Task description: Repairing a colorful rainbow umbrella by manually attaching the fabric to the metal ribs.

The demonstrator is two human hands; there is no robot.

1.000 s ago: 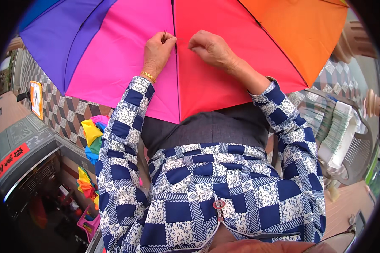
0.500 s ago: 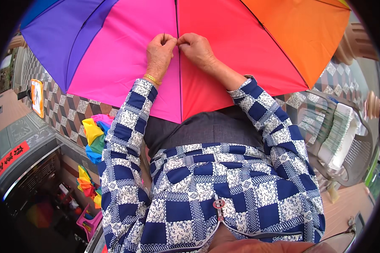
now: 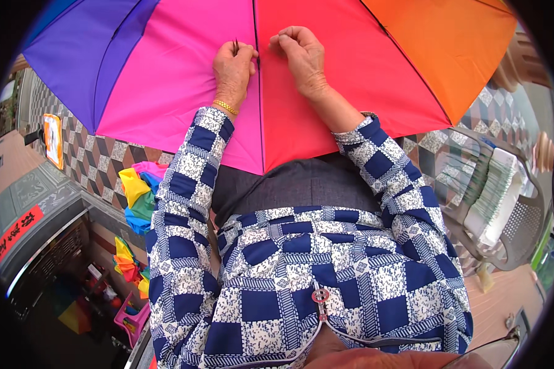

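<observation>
Across the top of the frame, spread open: a rainbow umbrella [image 3: 274, 92], purple at left, pink and red at centre, orange at right, with a dark rib between pink and red. Filling the lower centre, a blue-and-white checked jacket [image 3: 326, 258], sleeves reaching up over the canopy. At lower left, a grey cabinet [image 3: 46, 197] above a dark hollow; inside, small red and white things too dim to name. At right, a grey-brown chair [image 3: 523, 230] bearing a white pack [image 3: 492, 200] lined with fine greenish strands; box or bundle, impossible to tell. Left of the left sleeve, crumpled multicoloured cloth [image 3: 140, 200].

At upper centre, over the red panel, the right hand [image 3: 301, 55]: fingers curled, fingertips blurred; hold on anything impossible to tell. Over the pink panel, just left of the rib, the left hand [image 3: 232, 66]: fingers bent in, pinching a slim dark tool. At lower left, a pink basket [image 3: 143, 317] with small yellow and greenish things inside, partly hidden. On the left wrist, a gold bracelet [image 3: 226, 107]. Upright between the left thumb and fingers, that slim dark tool [image 3: 236, 47].
</observation>
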